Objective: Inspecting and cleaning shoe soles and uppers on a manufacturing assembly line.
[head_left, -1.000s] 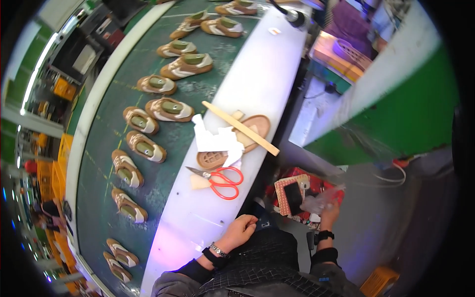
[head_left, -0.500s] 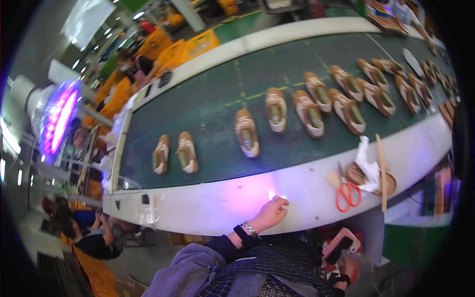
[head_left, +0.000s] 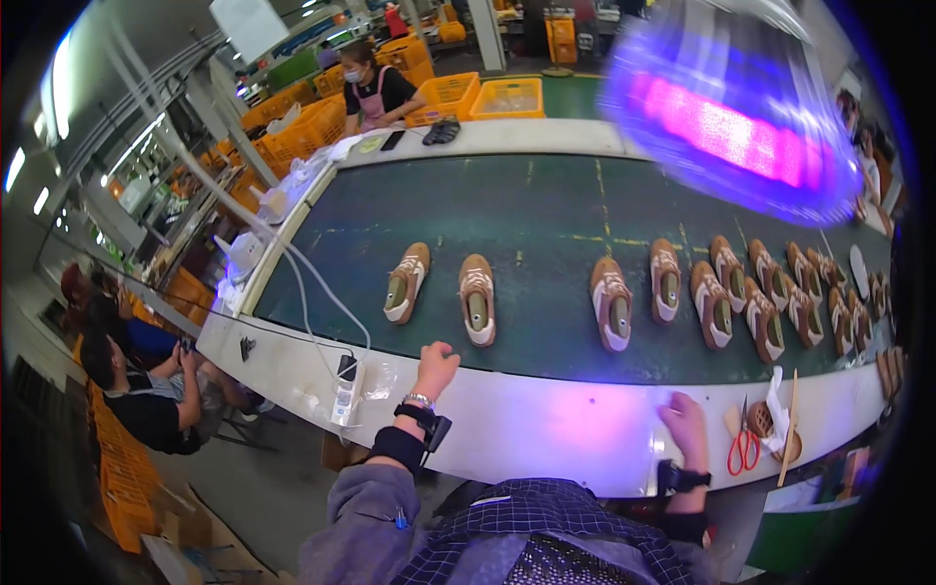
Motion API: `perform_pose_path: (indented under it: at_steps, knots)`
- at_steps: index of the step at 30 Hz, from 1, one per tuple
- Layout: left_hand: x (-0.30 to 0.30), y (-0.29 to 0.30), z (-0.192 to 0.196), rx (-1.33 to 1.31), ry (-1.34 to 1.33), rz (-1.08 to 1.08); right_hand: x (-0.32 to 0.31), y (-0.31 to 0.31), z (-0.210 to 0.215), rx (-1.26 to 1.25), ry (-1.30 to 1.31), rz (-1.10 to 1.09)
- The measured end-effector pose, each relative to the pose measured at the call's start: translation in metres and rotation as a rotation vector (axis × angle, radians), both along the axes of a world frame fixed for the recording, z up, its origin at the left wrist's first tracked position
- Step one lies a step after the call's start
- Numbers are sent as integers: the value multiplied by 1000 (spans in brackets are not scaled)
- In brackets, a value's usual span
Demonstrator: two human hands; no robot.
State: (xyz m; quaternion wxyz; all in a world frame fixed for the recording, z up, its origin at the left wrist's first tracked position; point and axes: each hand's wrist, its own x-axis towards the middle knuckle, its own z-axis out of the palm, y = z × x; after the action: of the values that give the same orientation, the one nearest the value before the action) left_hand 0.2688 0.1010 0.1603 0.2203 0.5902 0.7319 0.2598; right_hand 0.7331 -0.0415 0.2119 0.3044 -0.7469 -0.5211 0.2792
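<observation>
My left hand [head_left: 438,369] hovers over the near edge of the green conveyor belt [head_left: 546,363], its fingers curled in with nothing visible in them. Nearest to it is a tan shoe with white laces [head_left: 477,300]; a second tan shoe [head_left: 406,283] lies to the left of that one. Over the white table border [head_left: 507,429] is my right hand [head_left: 682,421], bent at the wrist and smeared by motion. Whether it holds anything is not visible. To its right lie red-handled scissors [head_left: 744,451]. Another tan shoe [head_left: 611,304] stands on the belt ahead.
Several more tan shoes [head_left: 765,320] fill the belt's right side. A lit purple lamp [head_left: 731,122] hangs at upper right. A white power strip [head_left: 345,392] with cables lies left of my left hand. A wooden stick [head_left: 789,429] rests near the scissors. A person [head_left: 375,97] sits across the belt.
The view has turned, and the lamp shows at upper right instead of left. My right hand has risen from below the table edge, away from a pinkish block. My left hand is closer to the belt.
</observation>
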Motion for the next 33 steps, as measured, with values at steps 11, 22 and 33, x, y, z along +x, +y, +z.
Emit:
perform_pose_path:
  at_steps: [11, 22, 33]
  knots:
    - [-101, 84, -3, 91, -74, 404, -292, 216, -44, -61, 43, 520]
    - [-118, 163, -37, 211, 95, 651, -375, 295, -111, -51, 181, 126]
    - [-148, 176, -2, -151, 21, 377, -352, 305, -124, 66, 447, 186]
